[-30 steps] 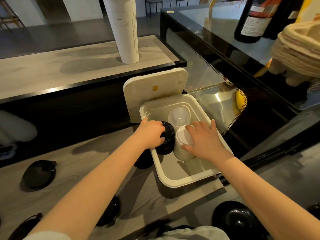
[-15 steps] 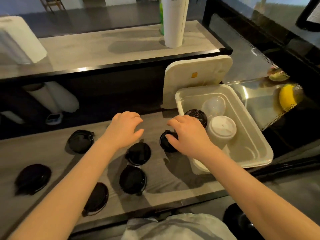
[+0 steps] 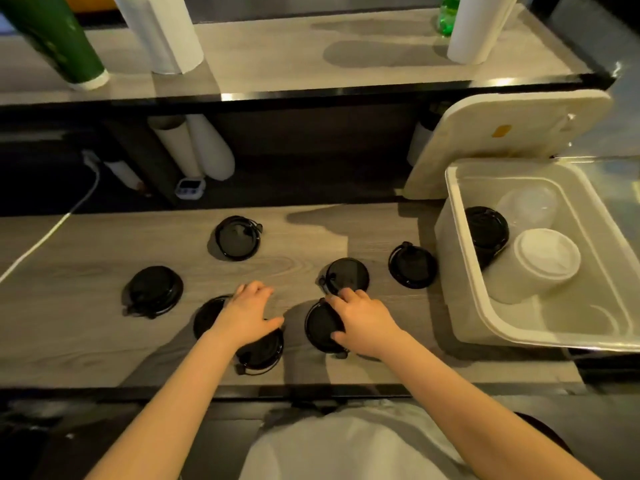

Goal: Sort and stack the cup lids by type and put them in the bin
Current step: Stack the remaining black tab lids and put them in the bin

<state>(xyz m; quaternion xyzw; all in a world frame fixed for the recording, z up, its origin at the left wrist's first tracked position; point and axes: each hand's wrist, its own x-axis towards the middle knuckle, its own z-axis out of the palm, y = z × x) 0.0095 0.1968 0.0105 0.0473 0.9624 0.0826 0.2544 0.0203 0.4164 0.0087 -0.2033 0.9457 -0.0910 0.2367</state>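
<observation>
The fingers of my right hand (image 3: 363, 323) curl round a black lid (image 3: 320, 329) at the frame's centre, my left hand (image 3: 246, 315) hangs loose and empty over a second black lid (image 3: 265, 353) just left, and the bin (image 3: 460, 244) stands at right.

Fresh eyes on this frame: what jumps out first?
Black lids lie scattered over the wooden counter, with the left hand over two of them and the right hand gripping a near lid. At right, the open white bin holds a black stack, a white stack and clear lids.
</observation>
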